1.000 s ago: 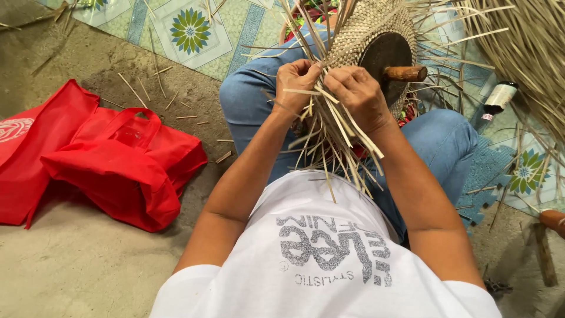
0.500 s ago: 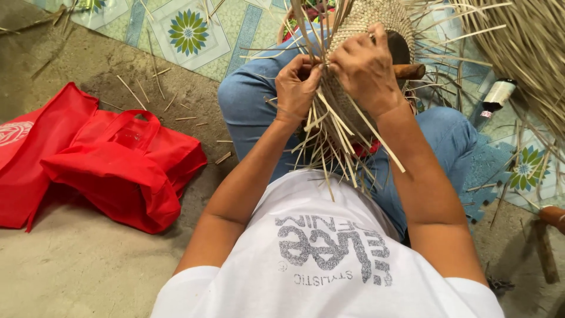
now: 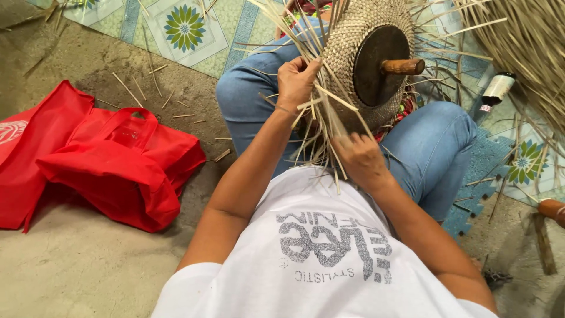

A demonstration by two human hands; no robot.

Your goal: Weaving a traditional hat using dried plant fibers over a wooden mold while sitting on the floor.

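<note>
A half-woven straw piece (image 3: pixel 353 35) rests on my lap over a dark round mould (image 3: pixel 376 65) with a wooden handle (image 3: pixel 403 66). Loose pale straw strips (image 3: pixel 321 126) hang from its near edge. My left hand (image 3: pixel 296 82) pinches several strips at the woven edge. Lower down, close to my white shirt, my right hand (image 3: pixel 360 158) grips the ends of other strips. I sit in blue jeans (image 3: pixel 438 147).
Red cloth bags (image 3: pixel 112 162) lie on the bare concrete floor at my left. A patterned mat (image 3: pixel 188 29) lies ahead. A heap of dry straw (image 3: pixel 524 47) fills the upper right, with a small dark bottle (image 3: pixel 494 91) beside it. A wooden tool (image 3: pixel 553 209) pokes in at right.
My right hand has dropped from the top of the woven piece down toward my body, pulling strips. My left hand stays at the woven edge. The view has shifted, and the mould shows more.
</note>
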